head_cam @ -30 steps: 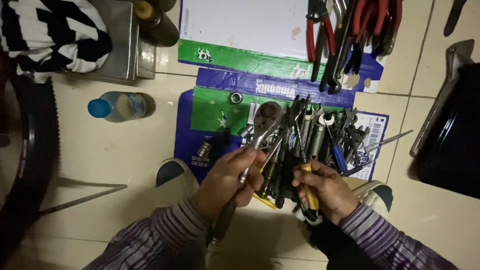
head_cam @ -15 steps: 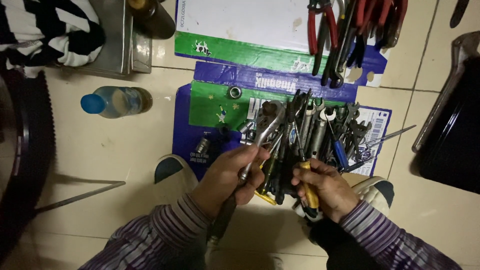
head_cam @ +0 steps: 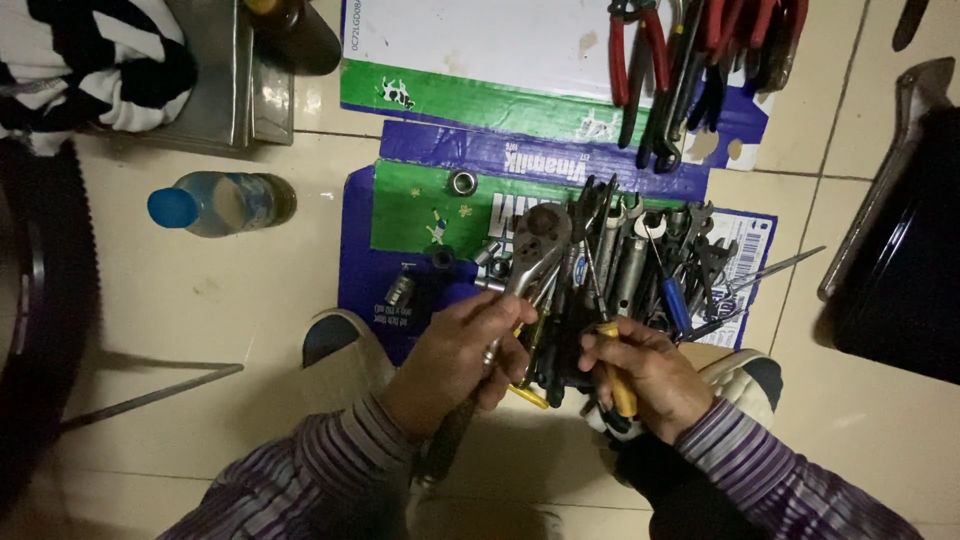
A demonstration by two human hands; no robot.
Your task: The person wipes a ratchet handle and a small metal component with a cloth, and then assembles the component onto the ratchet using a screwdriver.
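Ratchet wrench (head_cam: 535,250) held in the left hand (head_cam: 455,355): grip clenched round the shaft partway down, dark handle end running back under the wrist toward the striped sleeve (head_cam: 330,480). Long axis noted as a diagonal, from lower left at the handle up to the right, where the round head rests over the heap of wrenches (head_cam: 650,255).

Yellow-handled screwdriver (head_cam: 612,370) held in the right hand (head_cam: 650,375), grip closed on the handle; shank points up and slightly left into the same heap, roughly upright in the view. The two tools are seen just beside each other, the ratchet head lying up and left of the screwdriver shank; whether they touch cannot be told.

The heap lies on flattened cardboard (head_cam: 420,205) on the tiled floor (head_cam: 200,300), directly ahead of both hands. Loose sockets (head_cam: 462,182) sit left of the heap, nearer the left hand. A group of pliers (head_cam: 690,60) lies well apart, beyond the heap on the right-hand side. A plastic bottle (head_cam: 215,202) with a blue cap lies on its side far to the left.
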